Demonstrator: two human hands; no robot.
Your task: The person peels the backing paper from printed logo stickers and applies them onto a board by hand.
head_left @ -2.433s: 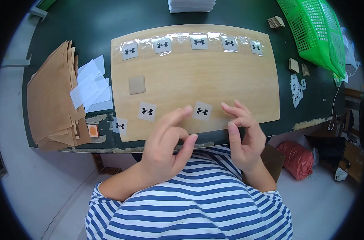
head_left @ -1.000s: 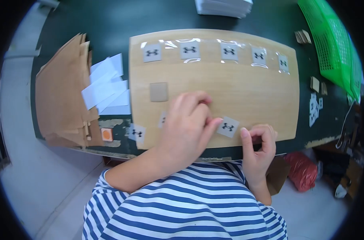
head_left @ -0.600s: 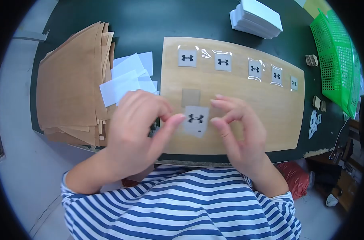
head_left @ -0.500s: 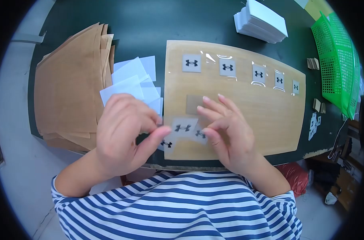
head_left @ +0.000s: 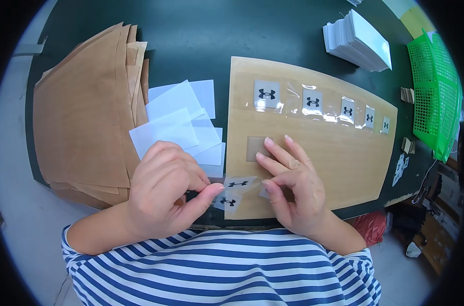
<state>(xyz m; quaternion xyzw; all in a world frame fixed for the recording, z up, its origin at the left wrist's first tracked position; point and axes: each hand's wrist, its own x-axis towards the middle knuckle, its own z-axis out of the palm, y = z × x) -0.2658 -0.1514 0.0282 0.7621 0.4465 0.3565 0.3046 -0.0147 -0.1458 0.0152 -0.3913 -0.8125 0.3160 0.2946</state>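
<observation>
My left hand is closed in a pinch on the edge of a clear film label with a black logo, held above the tan sheet's near left corner. Just below it a second logo label shows, partly overlapped. My right hand pinches thumb to index finger on a small translucent piece, mostly hidden by the fingers; its other fingers are stretched out. Beside those fingertips a plain greyish square lies on the tan sheet. A row of logo labels lies along the sheet's far side.
Brown paper sheets are piled at the left, with loose white papers beside them. A stack of white cards stands at the back right. A green basket and small card bundles are at the right edge.
The view has shifted, so the table's contents appear lower and mostly farther right. My hands have drawn slightly apart, and the second logo near my right fingers is now hidden.
</observation>
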